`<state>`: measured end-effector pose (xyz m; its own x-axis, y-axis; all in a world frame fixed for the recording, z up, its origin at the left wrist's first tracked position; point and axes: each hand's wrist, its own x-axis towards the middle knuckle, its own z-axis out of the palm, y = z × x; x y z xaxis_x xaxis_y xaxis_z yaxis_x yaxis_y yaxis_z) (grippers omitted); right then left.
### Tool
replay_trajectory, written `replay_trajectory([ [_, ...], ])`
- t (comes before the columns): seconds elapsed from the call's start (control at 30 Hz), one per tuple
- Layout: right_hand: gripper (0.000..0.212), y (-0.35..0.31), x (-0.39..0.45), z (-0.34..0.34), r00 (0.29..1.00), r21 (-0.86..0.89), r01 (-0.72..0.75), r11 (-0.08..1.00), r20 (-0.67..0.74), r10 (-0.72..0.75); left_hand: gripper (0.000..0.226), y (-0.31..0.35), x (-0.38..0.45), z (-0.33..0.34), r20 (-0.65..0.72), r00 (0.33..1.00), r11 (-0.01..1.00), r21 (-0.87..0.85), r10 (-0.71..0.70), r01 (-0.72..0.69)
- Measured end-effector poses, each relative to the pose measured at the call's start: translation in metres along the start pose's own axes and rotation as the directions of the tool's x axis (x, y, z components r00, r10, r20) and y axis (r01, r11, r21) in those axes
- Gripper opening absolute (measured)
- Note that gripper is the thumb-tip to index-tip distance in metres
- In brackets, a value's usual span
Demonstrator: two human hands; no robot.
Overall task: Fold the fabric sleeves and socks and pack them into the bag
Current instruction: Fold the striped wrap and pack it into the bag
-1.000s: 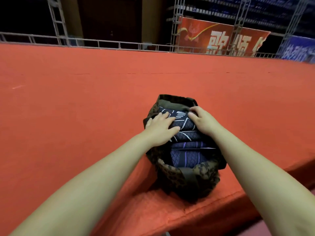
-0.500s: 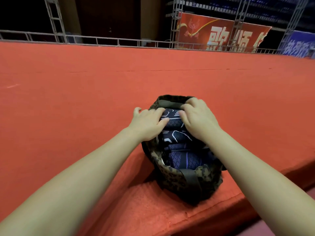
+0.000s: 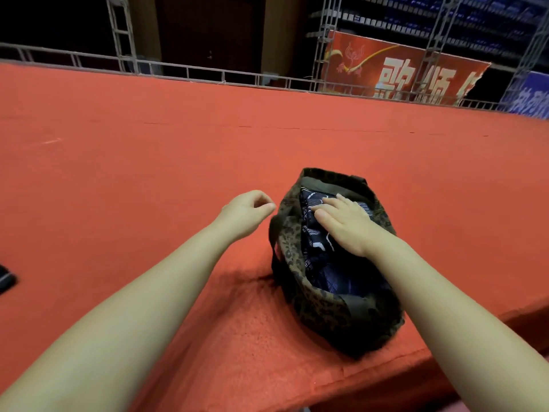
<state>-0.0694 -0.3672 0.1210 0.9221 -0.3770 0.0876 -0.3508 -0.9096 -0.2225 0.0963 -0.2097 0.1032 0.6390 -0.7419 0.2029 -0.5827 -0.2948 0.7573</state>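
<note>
A brown leopard-print bag [image 3: 319, 306] with dark straps stands near the front edge of the red surface. Folded dark blue fabric [image 3: 315, 245] with white line patterns fills its opening. My right hand [image 3: 344, 224] lies flat on that fabric inside the bag, fingers straight and pressing down. My left hand [image 3: 248, 211] hovers just left of the bag's rim, fingers loosely curled and holding nothing. The bag's lower contents are hidden.
The red carpeted surface [image 3: 148, 173] stretches far back to a metal railing [image 3: 208, 74]. A dark flat object [image 3: 6, 279] lies at the left edge. A red banner [image 3: 401, 75] hangs behind. The surface's front edge drops off just below the bag.
My left hand has come off the fabric and out of the bag to its left. My right hand has shifted onto the middle of the fabric and lies flat.
</note>
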Motion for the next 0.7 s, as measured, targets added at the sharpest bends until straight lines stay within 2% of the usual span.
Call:
replay_trajectory([
  [0.07,0.062,-0.025,0.001,-0.001,0.98,0.024,0.143,0.989,-0.143,-0.138,0.013,-0.009,-0.014,-0.01,0.059,0.998,0.997,-0.073,-0.007,0.012],
  [0.17,0.053,-0.074,0.006,0.013,0.937,0.077,0.292,0.953,-0.222,-0.269,0.016,-0.035,-0.043,-0.03,0.095,0.995,0.993,-0.107,-0.028,0.039],
  [0.27,0.036,-0.113,0.019,0.047,0.947,0.106,0.304,0.947,-0.139,-0.289,0.014,-0.078,-0.079,-0.052,0.154,0.985,0.997,0.024,-0.082,0.08],
  [0.33,0.035,-0.145,0.032,0.084,0.944,0.144,0.331,0.932,-0.054,-0.327,0.016,-0.119,-0.118,-0.073,0.207,0.96,0.97,0.193,-0.189,0.15],
  [0.4,0.037,-0.174,0.04,0.123,0.945,0.178,0.313,0.933,0.044,-0.325,0.017,-0.155,-0.158,-0.093,0.214,0.93,0.928,0.292,-0.298,0.23],
  [0.5,0.036,-0.215,0.046,0.177,0.93,0.221,0.284,0.933,0.175,-0.324,0.012,-0.191,-0.208,-0.124,0.114,0.917,0.898,0.281,-0.381,0.338],
  [0.6,0.035,-0.248,0.043,0.217,0.918,0.256,0.28,0.925,0.211,-0.336,0.005,-0.206,-0.243,-0.154,-0.019,0.919,0.897,0.207,-0.394,0.39],
  [0.7,0.039,-0.271,0.034,0.246,0.944,0.154,0.277,0.948,0.139,-0.298,0.008,-0.217,-0.273,-0.187,-0.305,0.873,0.882,0.164,-0.38,0.441],
])
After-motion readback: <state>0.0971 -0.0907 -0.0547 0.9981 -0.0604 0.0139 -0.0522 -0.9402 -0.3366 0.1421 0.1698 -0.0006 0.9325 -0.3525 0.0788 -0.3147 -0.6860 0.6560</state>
